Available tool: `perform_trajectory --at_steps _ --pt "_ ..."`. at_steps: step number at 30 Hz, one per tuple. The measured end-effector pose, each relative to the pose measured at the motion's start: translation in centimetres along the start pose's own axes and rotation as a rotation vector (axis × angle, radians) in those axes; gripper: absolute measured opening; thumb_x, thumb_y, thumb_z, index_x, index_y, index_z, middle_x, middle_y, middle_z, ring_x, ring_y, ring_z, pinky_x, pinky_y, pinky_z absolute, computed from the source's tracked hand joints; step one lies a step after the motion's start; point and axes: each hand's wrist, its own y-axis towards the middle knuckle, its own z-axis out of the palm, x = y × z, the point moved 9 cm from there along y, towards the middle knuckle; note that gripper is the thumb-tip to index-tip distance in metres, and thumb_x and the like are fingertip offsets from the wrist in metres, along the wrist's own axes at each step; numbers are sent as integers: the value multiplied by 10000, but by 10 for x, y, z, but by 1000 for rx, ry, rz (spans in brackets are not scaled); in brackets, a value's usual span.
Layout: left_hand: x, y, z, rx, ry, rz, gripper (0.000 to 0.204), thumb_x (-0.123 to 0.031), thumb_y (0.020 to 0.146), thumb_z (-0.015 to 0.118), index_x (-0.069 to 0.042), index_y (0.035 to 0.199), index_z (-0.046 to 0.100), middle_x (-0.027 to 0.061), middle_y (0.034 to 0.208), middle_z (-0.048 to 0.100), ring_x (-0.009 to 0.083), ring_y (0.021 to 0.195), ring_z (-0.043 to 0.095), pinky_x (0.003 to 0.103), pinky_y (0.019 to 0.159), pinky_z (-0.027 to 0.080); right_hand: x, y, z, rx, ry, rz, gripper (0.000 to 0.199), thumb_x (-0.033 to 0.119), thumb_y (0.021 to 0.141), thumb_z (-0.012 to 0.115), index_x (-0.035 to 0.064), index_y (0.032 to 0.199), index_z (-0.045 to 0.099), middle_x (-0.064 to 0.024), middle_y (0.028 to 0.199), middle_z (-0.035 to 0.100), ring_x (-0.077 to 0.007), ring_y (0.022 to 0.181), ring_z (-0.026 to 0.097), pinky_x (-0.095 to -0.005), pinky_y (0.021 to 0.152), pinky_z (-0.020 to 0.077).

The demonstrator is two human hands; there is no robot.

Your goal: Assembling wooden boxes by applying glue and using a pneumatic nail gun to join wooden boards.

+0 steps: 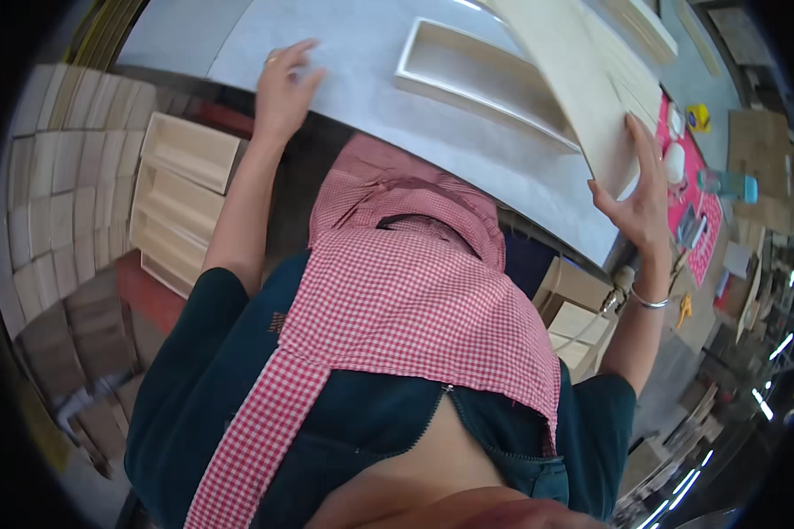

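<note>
Workshop clutter rings the scene, with strip lights (790,337) glowing at its far right side. Largest is the desk (353,57), smooth and pale grey, running in front of a person in a dark green shirt (194,361) and a red-and-white checked apron (423,300). On the left stands a tall stack of pale wood (62,181), and next to it, just beyond the desk's edge, sit open wooden trays (181,203). Cardboard boxes (757,145) are piled at the right.

On the desk lies a long, shallow wooden box (478,70), its open side up. Over its right end slants a thin pale panel (573,70), tilted rather than flat; whether the two touch, I can't tell.

Both hands are well apart. The right hand (641,203) is clamped on the panel's near end, its thumb and fingers set wide. The left hand (284,93) holds nothing, fingers loosely spread at the desk's left edge, away from the box.

Past the right hand, a pink cloth (704,231) lies near a clear bottle (728,185) with a teal end and a small yellow object (698,117). A silvery bracelet (649,302) circles the right wrist. Smallest is some orange lettering (277,323) on the shirt, turned sideways to the view.
</note>
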Motion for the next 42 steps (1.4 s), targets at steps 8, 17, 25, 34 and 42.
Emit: perform_trajectory --at_steps 8,17,25,34,42 --pt "-69 -26 61 172 303 339 289 -289 771 822 -115 1000 796 52 1006 705 243 1049 580 364 936 460 16 49 36 235 -126 -179 906 62 628 765 80 1480 455 -110 1489 513 -331 1338 493 -424 1151 391" --pt "-84 -26 86 178 306 335 243 -309 793 809 -122 949 807 16 914 707 219 1004 567 366 882 449 -9 67 63 260 -149 -251 915 97 617 790 120 1472 465 -95 1491 514 -324 1343 496 -434 1180 372" --pt "-94 -30 80 98 356 439 180 -268 812 793 -115 906 806 -13 860 705 208 986 569 371 871 436 -28 64 90 235 -219 -259 810 115 719 799 125 1463 480 -106 1459 537 -306 1305 530 -392 1147 405" --pt "-96 -33 81 96 393 478 158 -236 816 789 -105 902 803 -9 884 717 209 1003 582 369 873 434 -5 54 68 113 -206 -306 741 225 738 816 65 1396 515 -158 1396 563 -322 1240 561 -383 1083 434" --pt "-99 -32 82 134 388 498 145 -206 821 786 -88 905 798 7 890 719 224 1042 589 367 906 438 -21 38 38 -181 -105 -174 597 213 778 800 38 1309 590 -160 1282 624 -294 1117 614 -352 979 486"
